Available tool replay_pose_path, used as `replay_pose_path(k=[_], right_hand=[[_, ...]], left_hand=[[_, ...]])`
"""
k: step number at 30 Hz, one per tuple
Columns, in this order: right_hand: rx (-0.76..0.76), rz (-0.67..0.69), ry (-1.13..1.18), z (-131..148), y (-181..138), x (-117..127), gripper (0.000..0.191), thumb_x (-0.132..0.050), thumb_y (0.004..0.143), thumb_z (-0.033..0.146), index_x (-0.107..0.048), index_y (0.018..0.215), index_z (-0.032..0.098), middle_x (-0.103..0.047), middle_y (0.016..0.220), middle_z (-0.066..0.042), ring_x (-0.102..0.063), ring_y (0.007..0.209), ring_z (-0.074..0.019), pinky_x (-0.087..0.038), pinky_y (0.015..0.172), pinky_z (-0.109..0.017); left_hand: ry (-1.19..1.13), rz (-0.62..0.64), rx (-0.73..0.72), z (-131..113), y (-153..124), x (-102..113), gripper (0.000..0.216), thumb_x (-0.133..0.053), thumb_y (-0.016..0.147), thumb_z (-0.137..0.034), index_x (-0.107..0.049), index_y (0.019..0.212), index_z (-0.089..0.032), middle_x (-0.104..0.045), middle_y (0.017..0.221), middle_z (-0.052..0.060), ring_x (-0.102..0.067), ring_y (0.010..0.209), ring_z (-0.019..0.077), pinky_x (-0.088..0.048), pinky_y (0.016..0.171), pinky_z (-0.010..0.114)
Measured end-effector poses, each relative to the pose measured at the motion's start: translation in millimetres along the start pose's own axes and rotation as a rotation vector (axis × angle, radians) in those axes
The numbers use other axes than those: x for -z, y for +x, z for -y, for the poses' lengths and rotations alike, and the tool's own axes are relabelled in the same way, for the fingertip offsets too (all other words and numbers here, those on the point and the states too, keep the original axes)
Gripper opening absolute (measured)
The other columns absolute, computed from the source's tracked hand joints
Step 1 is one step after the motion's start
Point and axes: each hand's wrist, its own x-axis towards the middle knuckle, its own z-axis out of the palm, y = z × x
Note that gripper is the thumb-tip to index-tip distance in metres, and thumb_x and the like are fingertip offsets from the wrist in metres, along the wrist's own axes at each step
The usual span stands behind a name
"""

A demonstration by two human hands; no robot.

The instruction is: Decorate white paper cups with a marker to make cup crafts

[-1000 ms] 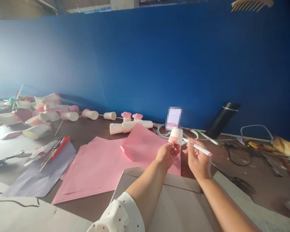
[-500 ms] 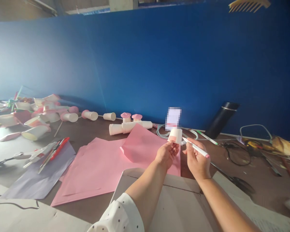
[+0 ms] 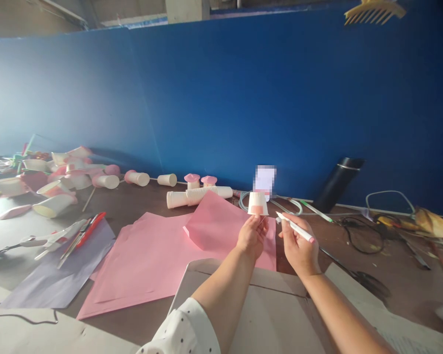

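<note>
Upside down in my left hand [image 3: 252, 235] is a white paper cup [image 3: 257, 202], gripped at its rim, with a pink patch on the side facing me. My right hand [image 3: 300, 246] holds a white marker [image 3: 297, 228] with a pink end, its tip pointing up and left, a little apart from the cup. A small white piece, perhaps the cap, shows by the right fingers. Below the cup, pink paper sheets [image 3: 147, 260] cover part of the table. Behind it a phone [image 3: 265, 181] with a blurred screen leans near a coiled white cable [image 3: 294, 206].
A stack of paper cups [image 3: 199, 195] lies behind the pink sheets, near two pink-topped cups [image 3: 200, 181]. At left are a pile of cups [image 3: 59, 177], scissors [image 3: 33, 240] and a red cutter [image 3: 90, 230]. A black bottle [image 3: 337, 184] leans against the blue partition [image 3: 221, 98].
My left hand has moved the cup slightly left, and it now stands more upright. The marker tip has come away from the cup, with my right hand shifted a little left.
</note>
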Motion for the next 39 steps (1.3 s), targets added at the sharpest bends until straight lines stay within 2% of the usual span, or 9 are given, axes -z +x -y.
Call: replay_pose_path(k=[6, 13, 19, 23, 34, 39], right_hand=[[0.007, 0.0, 0.009, 1.1, 0.1, -0.6, 0.027, -0.053, 0.089, 0.032, -0.06, 0.112, 0.019, -0.064, 0.099, -0.008, -0.062, 0.065, -0.0135, -0.054, 0.067, -0.031], [0.014, 0.005, 0.001, 4.6, 1.8, 0.4, 0.025, -0.053, 0.089, 0.033, -0.061, 0.107, 0.018, -0.066, 0.092, -0.008, -0.061, 0.061, -0.0136, -0.053, 0.065, -0.031], [0.022, 0.038, -0.019, 3.9, 1.3, 0.7, 0.026, -0.053, 0.089, 0.036, -0.062, 0.104, 0.017, -0.068, 0.096, -0.011, -0.066, 0.076, -0.02, -0.054, 0.069, -0.033], [0.024, 0.047, -0.022, 4.5, 1.4, 0.7, 0.027, -0.052, 0.089, 0.037, -0.062, 0.104, 0.017, -0.068, 0.095, -0.012, -0.067, 0.079, -0.0214, -0.055, 0.07, -0.034], [0.022, 0.042, -0.039, 4.0, 2.1, 0.4, 0.026, -0.053, 0.089, 0.036, -0.063, 0.103, 0.018, -0.069, 0.095, -0.01, -0.067, 0.079, -0.02, -0.055, 0.072, -0.032], [0.012, 0.046, -0.04, 4.4, 1.9, 0.4, 0.028, -0.052, 0.089, 0.038, -0.063, 0.104, 0.017, -0.069, 0.095, -0.01, -0.067, 0.077, -0.0201, -0.055, 0.069, -0.032]], left_hand=[[0.049, 0.009, -0.009, 0.7, -0.3, 0.8, 0.011, -0.068, 0.077, -0.021, -0.064, 0.083, -0.012, -0.064, 0.08, 0.005, -0.062, 0.075, 0.0098, -0.049, 0.076, 0.021], [0.127, -0.009, -0.005, 2.1, -0.2, 0.3, 0.015, -0.07, 0.076, -0.023, -0.065, 0.084, -0.011, -0.065, 0.081, 0.007, -0.063, 0.079, 0.013, -0.048, 0.077, 0.023], [0.121, 0.042, 0.026, 2.1, -2.9, -1.2, 0.012, -0.066, 0.079, -0.02, -0.065, 0.08, -0.009, -0.065, 0.078, 0.008, -0.063, 0.074, 0.0116, -0.049, 0.074, 0.022], [0.118, 0.044, 0.035, 2.2, -2.9, -1.5, 0.011, -0.066, 0.079, -0.019, -0.065, 0.081, -0.009, -0.066, 0.078, 0.009, -0.064, 0.074, 0.0122, -0.049, 0.076, 0.023], [0.119, 0.069, 0.053, 3.4, -1.6, 0.2, 0.011, -0.063, 0.081, -0.019, -0.066, 0.082, -0.009, -0.065, 0.077, 0.009, -0.064, 0.073, 0.0115, -0.05, 0.072, 0.021], [0.122, 0.063, 0.058, 2.8, -2.3, -0.8, 0.01, -0.064, 0.081, -0.019, -0.065, 0.081, -0.008, -0.064, 0.076, 0.008, -0.063, 0.072, 0.0114, -0.05, 0.074, 0.022]])
